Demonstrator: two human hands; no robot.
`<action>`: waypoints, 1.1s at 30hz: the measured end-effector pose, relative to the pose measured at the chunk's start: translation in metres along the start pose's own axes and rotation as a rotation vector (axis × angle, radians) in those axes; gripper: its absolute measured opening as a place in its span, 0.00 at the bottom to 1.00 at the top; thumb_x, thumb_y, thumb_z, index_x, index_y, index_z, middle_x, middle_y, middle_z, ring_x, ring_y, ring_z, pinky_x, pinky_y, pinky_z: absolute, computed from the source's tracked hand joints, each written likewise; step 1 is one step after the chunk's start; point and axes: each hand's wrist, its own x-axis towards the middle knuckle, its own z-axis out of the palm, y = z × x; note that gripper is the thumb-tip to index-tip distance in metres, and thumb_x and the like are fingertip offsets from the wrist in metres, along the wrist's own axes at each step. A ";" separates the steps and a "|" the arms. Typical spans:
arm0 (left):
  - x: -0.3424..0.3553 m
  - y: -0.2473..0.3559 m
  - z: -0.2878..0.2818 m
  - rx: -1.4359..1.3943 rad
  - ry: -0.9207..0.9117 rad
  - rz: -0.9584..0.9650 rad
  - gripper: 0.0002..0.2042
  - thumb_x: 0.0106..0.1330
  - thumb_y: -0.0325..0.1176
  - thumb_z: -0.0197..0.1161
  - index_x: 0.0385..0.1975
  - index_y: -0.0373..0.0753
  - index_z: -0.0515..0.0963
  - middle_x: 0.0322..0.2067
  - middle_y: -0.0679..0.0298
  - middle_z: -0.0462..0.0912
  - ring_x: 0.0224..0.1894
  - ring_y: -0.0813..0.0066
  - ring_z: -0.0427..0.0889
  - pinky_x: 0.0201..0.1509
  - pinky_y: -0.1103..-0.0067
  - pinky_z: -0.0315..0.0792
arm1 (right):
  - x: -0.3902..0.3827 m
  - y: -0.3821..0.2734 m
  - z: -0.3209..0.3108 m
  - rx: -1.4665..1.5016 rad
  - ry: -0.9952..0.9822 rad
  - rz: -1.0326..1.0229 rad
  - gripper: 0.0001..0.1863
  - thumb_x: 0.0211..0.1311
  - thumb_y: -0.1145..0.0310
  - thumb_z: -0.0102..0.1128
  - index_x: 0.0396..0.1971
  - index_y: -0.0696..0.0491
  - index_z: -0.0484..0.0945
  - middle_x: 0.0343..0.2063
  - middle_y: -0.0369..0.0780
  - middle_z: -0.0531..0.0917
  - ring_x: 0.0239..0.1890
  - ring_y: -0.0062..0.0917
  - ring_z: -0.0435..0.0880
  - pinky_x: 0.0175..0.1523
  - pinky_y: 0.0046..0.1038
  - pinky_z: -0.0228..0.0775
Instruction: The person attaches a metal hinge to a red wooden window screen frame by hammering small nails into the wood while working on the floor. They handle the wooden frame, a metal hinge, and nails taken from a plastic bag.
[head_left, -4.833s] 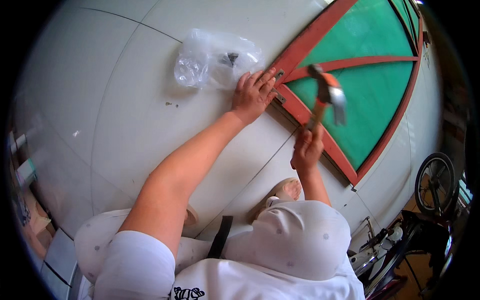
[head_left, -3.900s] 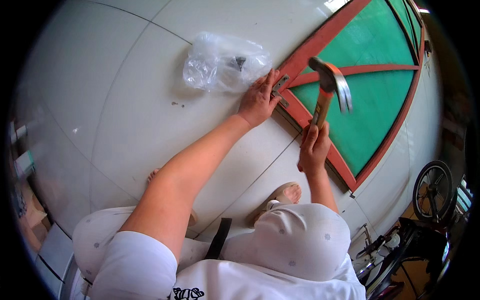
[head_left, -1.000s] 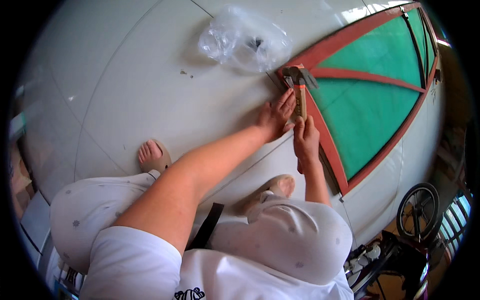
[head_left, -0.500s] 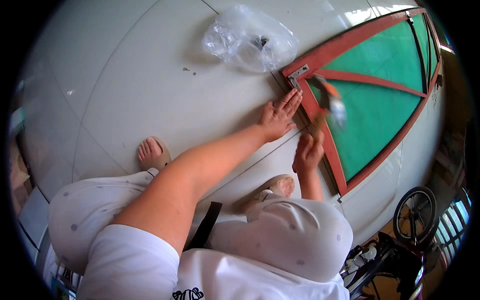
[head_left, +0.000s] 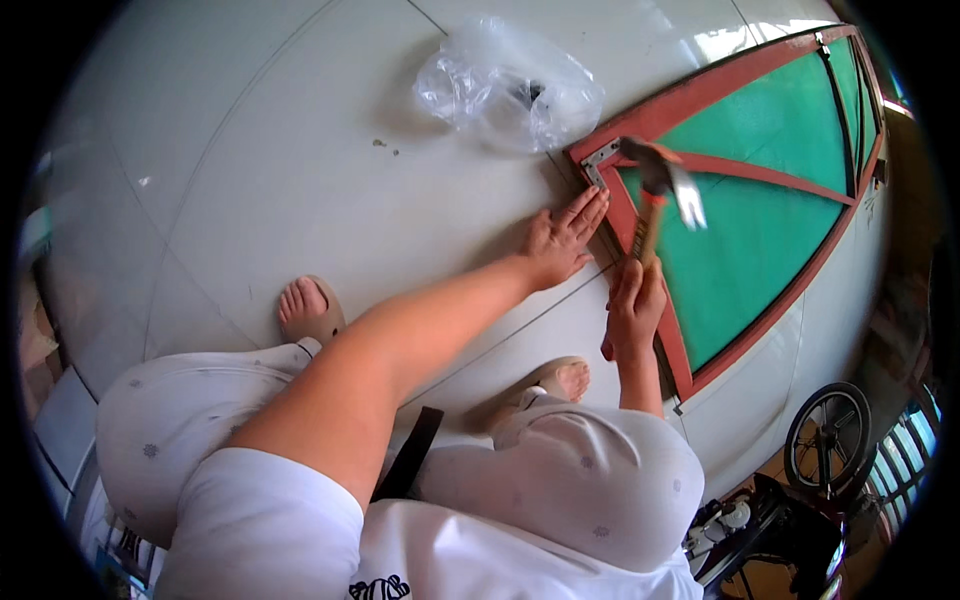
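Note:
A red wooden frame (head_left: 683, 108) with green panels (head_left: 750, 275) lies on the tiled floor. A metal L-shaped corner bracket (head_left: 591, 172) sits on its near-left corner. My left hand (head_left: 560, 245) rests with fingers stretched out, their tips touching the frame beside the bracket's lower arm. The wooden handle of a claw hammer (head_left: 648, 232) is wrapped in my right hand (head_left: 634, 315). The hammer's head is over the frame, close to the bracket's right side, its claw pointing right. Whether the head touches the bracket, I cannot tell.
A clear plastic bag (head_left: 505, 95) with something dark inside lies beyond the bracket. Small bits (head_left: 386, 147) are scattered on the floor left of it. A spoked black wheel (head_left: 828, 440) and dark vehicle parts stand at the lower right. My sandalled feet are near the frame.
The hammer, blurred before, now shows sharply with its head shifted slightly up and left. My right hand has moved a little to the right. My left hand has stayed nearly in place.

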 end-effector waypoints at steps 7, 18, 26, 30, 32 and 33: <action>0.008 -0.008 -0.001 -0.009 -0.053 -0.067 0.40 0.61 0.55 0.52 0.68 0.38 0.48 0.71 0.62 0.40 0.72 0.69 0.35 0.47 0.65 0.67 | 0.024 0.022 0.013 -0.176 -0.089 0.052 0.12 0.68 0.63 0.45 0.41 0.58 0.69 0.21 0.52 0.76 0.24 0.46 0.77 0.32 0.38 0.68; -0.002 -0.005 0.008 0.040 0.080 -0.002 0.40 0.60 0.56 0.53 0.67 0.39 0.51 0.70 0.62 0.43 0.72 0.64 0.37 0.50 0.69 0.65 | 0.001 -0.003 0.014 -0.020 -0.086 0.098 0.11 0.65 0.67 0.45 0.42 0.57 0.69 0.26 0.56 0.77 0.30 0.55 0.76 0.36 0.43 0.69; -0.004 -0.002 0.005 -0.037 0.015 0.009 0.38 0.60 0.51 0.54 0.67 0.37 0.52 0.69 0.59 0.46 0.72 0.64 0.39 0.56 0.68 0.64 | 0.014 0.007 0.017 0.347 -0.158 0.195 0.16 0.72 0.54 0.39 0.32 0.51 0.65 0.15 0.31 0.66 0.14 0.15 0.64 0.18 0.18 0.59; 0.006 -0.011 -0.023 -0.298 0.277 0.107 0.26 0.58 0.32 0.52 0.59 0.34 0.63 0.62 0.53 0.61 0.64 0.59 0.59 0.54 0.68 0.65 | -0.011 0.009 0.002 0.609 0.030 0.126 0.16 0.72 0.53 0.39 0.35 0.51 0.65 0.17 0.31 0.66 0.14 0.14 0.63 0.18 0.17 0.57; 0.022 -0.036 -0.037 -0.354 0.354 0.052 0.21 0.58 0.29 0.53 0.52 0.33 0.65 0.56 0.52 0.66 0.59 0.55 0.64 0.54 0.66 0.66 | -0.025 0.009 -0.004 0.647 0.059 0.195 0.16 0.72 0.54 0.39 0.35 0.54 0.66 0.16 0.32 0.66 0.14 0.15 0.64 0.17 0.19 0.58; 0.035 -0.051 -0.041 -0.427 0.435 -0.010 0.16 0.58 0.27 0.53 0.46 0.32 0.68 0.50 0.51 0.71 0.54 0.51 0.69 0.54 0.65 0.66 | -0.030 0.013 -0.005 0.663 0.065 0.246 0.17 0.72 0.54 0.39 0.36 0.54 0.67 0.16 0.32 0.66 0.14 0.14 0.64 0.17 0.18 0.58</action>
